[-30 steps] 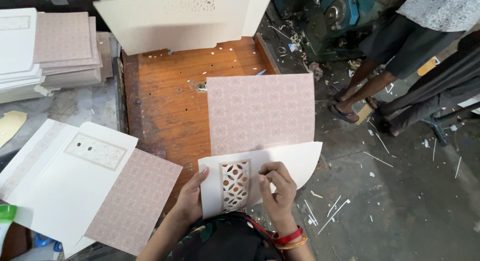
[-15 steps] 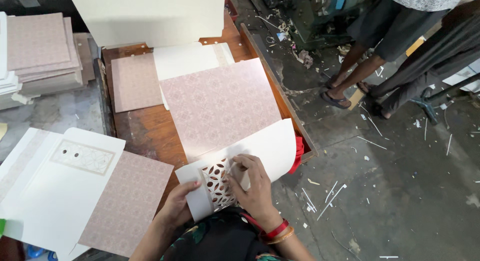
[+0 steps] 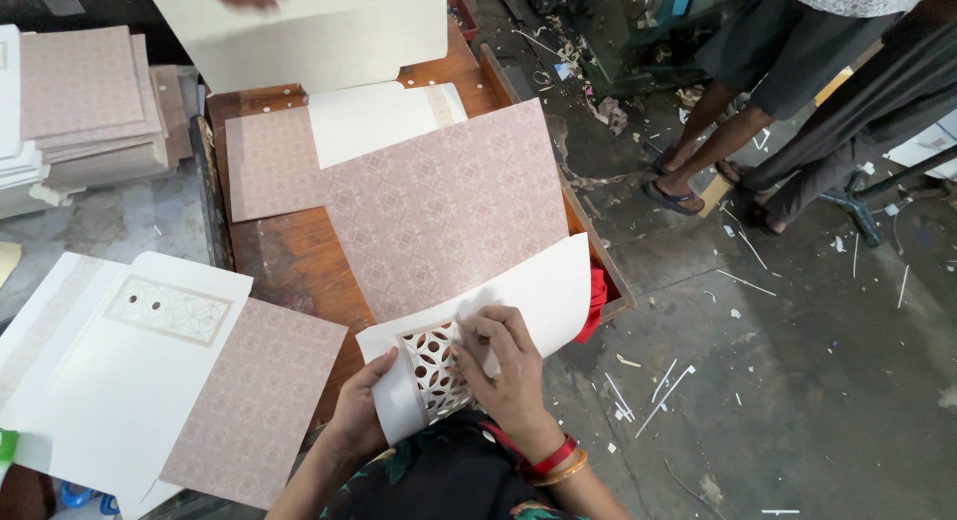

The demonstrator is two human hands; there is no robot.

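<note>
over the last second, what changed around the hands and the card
The right hand slid from the white flap onto the lattice cut-out and now picks at it. The left hand still grips the card's near edge. More of the wooden board and a second sheet have come into view. The folded card at left stayed put.

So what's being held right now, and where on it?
A die-cut card sheet, white side up at its folded-over near end. The left hand grips the near edge beside the lattice cut-out; the right hand presses fingertips on that lattice.
</note>
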